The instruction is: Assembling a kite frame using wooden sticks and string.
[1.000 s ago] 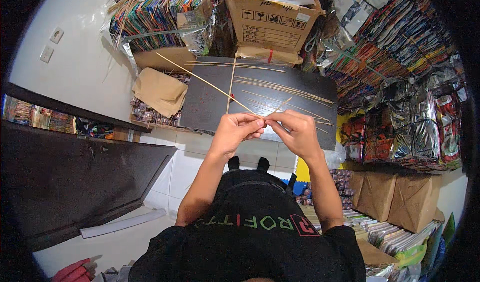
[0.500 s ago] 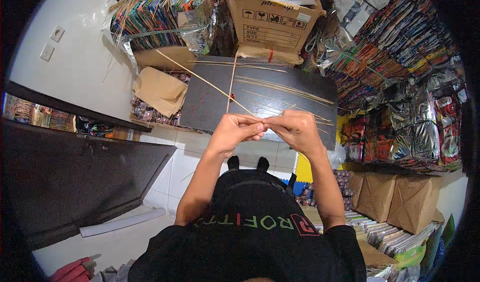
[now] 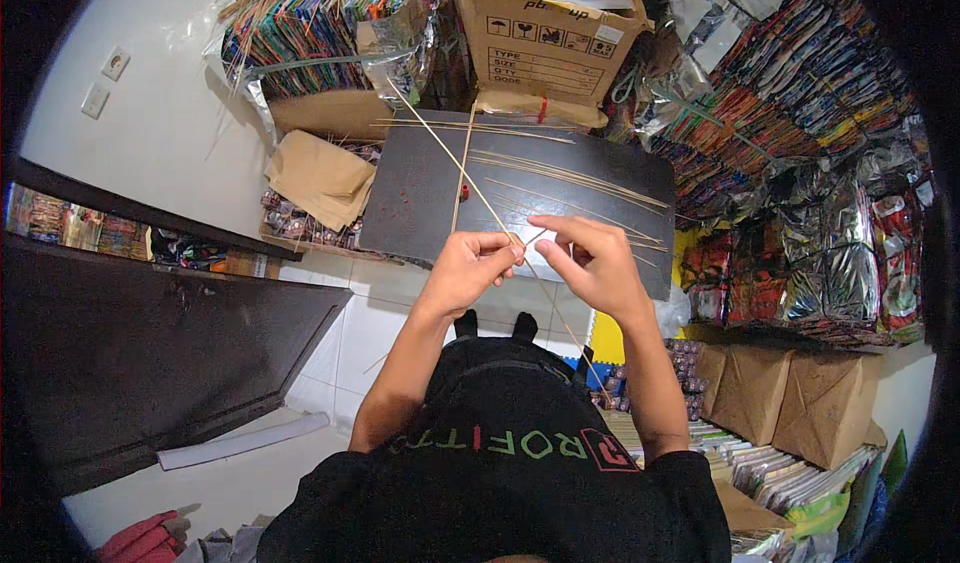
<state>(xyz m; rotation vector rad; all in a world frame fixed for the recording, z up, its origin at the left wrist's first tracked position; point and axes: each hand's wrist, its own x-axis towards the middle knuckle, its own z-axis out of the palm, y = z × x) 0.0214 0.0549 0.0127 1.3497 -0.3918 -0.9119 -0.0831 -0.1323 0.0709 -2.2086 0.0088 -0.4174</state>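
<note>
A long thin pale stick (image 3: 455, 163) slants from the far left of the table down to my left hand (image 3: 472, 271), which is closed with thumb and index finger pinched on it. A thinner length continues from the pinch toward my right forearm. At the pinch, a short thin end (image 3: 538, 234) sticks out to the right. Beside it is my right hand (image 3: 595, 261), its thumb and index finger apart on either side of that end; I see no grip on it. Several similar loose sticks (image 3: 570, 176) lie on the dark table (image 3: 410, 198) beyond my hands.
One stick (image 3: 464, 168) lies crosswise on the table, by a small red object (image 3: 465, 192). Behind stand a cardboard box (image 3: 545, 48) and packed stacks of colourful sheets (image 3: 320, 43). Brown paper (image 3: 320, 178) is at left, wrapped bundles (image 3: 830, 273) at right, a dark door (image 3: 150, 363) lower left.
My right hand has opened and its fingers have come away from the left fingertips. The long stick has swung to a steeper slant, and a thinner length now shows below the hands.
</note>
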